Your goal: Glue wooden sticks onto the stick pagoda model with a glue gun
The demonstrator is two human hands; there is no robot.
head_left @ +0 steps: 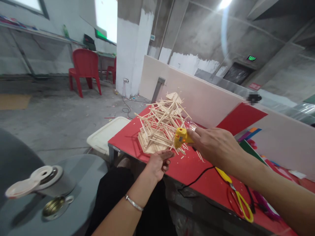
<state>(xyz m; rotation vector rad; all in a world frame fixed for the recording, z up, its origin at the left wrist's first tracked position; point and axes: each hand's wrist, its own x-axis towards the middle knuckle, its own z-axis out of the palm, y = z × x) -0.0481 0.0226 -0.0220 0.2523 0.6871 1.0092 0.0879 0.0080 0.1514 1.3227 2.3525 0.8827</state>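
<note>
My right hand (211, 141) is wrapped round a yellow glue gun (180, 137), whose nozzle end points down toward my left fingertips. A black cord (200, 175) trails across the table below it. Just under the gun, my left hand (158, 164) is closed in a pinch; whatever sits between the fingertips is too small to make out. Behind both hands stands a model built of thin wooden sticks (162, 121), tiered like a tower, on a flat wooden base (152, 144). Several loose sticks (199, 156) lie to the right of the model.
The red table (128, 137) has a pale partition (182, 82) along its back. Yellow-handled scissors (237, 193) lie at the right. A grey stool (86, 167) on the left bears a lidded metal cup (57, 183). A red chair (86, 62) stands farther back.
</note>
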